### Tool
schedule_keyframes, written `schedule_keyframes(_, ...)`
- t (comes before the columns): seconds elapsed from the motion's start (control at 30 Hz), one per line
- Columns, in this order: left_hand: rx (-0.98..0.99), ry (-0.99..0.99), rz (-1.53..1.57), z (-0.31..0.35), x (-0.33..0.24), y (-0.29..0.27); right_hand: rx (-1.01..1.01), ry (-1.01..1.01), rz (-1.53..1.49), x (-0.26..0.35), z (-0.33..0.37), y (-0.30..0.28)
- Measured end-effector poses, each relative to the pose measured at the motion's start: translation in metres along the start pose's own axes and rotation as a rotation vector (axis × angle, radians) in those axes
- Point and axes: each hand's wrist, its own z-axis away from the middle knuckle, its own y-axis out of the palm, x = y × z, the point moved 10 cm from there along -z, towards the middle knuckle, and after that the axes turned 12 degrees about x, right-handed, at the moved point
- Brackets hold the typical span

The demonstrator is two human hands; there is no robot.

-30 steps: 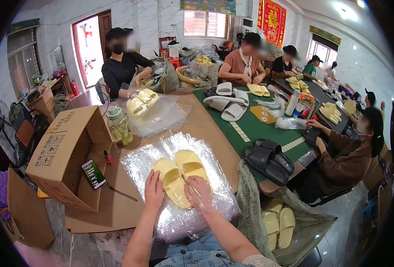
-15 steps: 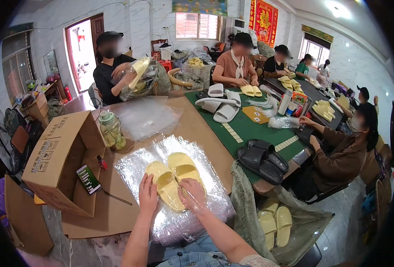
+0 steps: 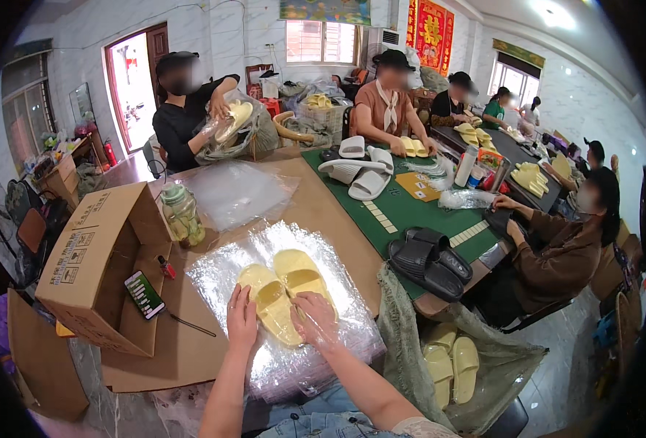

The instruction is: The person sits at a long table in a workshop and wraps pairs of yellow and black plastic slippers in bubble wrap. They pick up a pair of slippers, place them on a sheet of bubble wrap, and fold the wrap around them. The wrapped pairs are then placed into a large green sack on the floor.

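A pair of pale yellow slippers point(image 3: 288, 271) lies side by side on a stack of clear plastic bags point(image 3: 357, 332) at the front of the table. Film glints over them, and they seem to be inside the top bag. My left hand point(image 3: 242, 314) rests along the outer edge of the left slipper, its fingers stretched out. Over the heel part of the right slipper lies my right hand point(image 3: 314, 319), fingers bent round it and thumb toward the left slipper. Shiny film shows near that hand's wrist.
On the left stands an open cardboard box point(image 3: 97, 255) with a phone point(image 3: 145, 295); a glass jar point(image 3: 183, 213) is behind. More plastic sheets point(image 3: 239, 191) lie beyond. Black slides point(image 3: 431, 263) sit at right, above a sack point(image 3: 399, 350) of yellow slippers. Several people work around the tables.
My hands and the slippers have hardly moved. Across the table, the person in black has turned a yellow slipper in a bag; the person in brown-pink has shifted a yellow pair slightly.
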Motion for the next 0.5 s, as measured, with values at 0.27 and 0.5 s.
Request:
schedule_keyframes(0.27,0.017,-0.018,-0.026,0.0,0.005,0.002,-0.039,-0.017,-0.024,0.003,0.0,-0.005)
schedule_keyframes(0.5,0.013,-0.034,-0.015,0.001,0.0,0.001,0.006,-0.012,-0.014,-0.004,0.001,0.004)
